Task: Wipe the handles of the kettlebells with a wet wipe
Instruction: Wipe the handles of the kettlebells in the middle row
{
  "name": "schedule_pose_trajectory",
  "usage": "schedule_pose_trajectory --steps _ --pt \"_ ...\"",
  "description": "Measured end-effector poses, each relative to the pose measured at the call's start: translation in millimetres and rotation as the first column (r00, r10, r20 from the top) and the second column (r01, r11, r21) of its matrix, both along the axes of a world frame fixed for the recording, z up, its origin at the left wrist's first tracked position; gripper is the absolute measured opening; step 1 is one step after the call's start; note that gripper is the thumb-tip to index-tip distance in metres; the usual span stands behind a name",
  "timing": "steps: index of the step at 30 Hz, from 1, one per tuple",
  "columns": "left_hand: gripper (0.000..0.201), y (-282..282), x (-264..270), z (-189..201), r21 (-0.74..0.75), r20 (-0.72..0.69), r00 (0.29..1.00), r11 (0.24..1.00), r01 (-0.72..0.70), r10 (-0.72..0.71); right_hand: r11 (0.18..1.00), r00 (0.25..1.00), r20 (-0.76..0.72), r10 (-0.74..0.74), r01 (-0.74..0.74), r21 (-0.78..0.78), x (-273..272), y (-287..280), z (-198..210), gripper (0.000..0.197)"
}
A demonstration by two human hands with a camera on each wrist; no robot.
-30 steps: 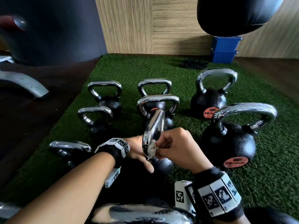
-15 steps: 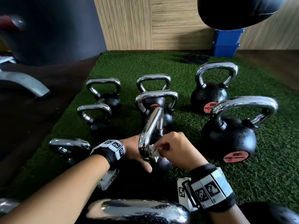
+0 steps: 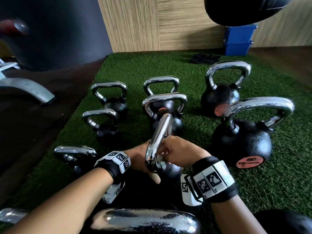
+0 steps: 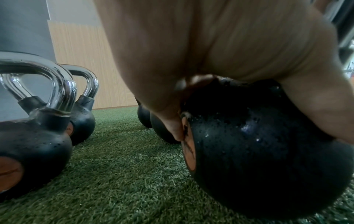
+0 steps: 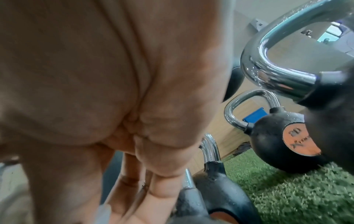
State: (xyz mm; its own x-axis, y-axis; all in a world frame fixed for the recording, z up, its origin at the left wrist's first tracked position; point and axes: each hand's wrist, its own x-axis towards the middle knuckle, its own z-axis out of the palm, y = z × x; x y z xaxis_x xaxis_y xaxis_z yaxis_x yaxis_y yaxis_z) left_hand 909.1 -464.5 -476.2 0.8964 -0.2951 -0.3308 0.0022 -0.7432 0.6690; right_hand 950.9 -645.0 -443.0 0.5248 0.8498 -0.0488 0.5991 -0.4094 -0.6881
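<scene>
A small black kettlebell (image 3: 170,171) stands on the green turf (image 3: 278,191) in front of me, its chrome handle (image 3: 160,137) edge-on to the head view. My left hand (image 3: 143,162) wraps the ball from the left, thumb across its front. In the left wrist view the palm (image 4: 191,53) lies on the wet black ball (image 4: 268,151). My right hand (image 3: 177,154) pinches a crumpled white wet wipe (image 3: 160,162) against the lower part of the handle, near where it joins the ball. In the right wrist view the palm (image 5: 95,75) hides the wipe.
Several other kettlebells crowd round: a large one (image 3: 241,146) close on the right, one (image 3: 165,105) right behind, smaller ones (image 3: 99,122) to the left, a chrome handle (image 3: 145,220) below my wrists. Blue boxes (image 3: 238,39) stand by the wooden wall, beneath a hanging black bag (image 3: 244,9).
My right hand has slid the wipe a little lower on the handle, toward its base. My left hand has kept its hold on the ball.
</scene>
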Motion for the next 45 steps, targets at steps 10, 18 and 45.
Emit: schedule_pose_trajectory --steps 10,18,45 --pt "0.06 -12 -11 18 0.113 0.066 0.99 0.987 0.117 -0.125 0.882 0.835 -0.531 0.145 0.135 0.452 -7 -8 -21 0.022" --pt "0.124 -16 -16 29 0.153 0.01 0.987 0.975 0.159 -0.163 0.8 0.71 -0.693 0.127 0.34 0.495 -10 -4 -32 0.024" --pt "0.063 -13 -21 28 0.079 0.115 0.991 0.995 0.058 -0.067 0.542 0.68 -0.327 -0.657 0.727 0.422 26 9 -18 0.014"
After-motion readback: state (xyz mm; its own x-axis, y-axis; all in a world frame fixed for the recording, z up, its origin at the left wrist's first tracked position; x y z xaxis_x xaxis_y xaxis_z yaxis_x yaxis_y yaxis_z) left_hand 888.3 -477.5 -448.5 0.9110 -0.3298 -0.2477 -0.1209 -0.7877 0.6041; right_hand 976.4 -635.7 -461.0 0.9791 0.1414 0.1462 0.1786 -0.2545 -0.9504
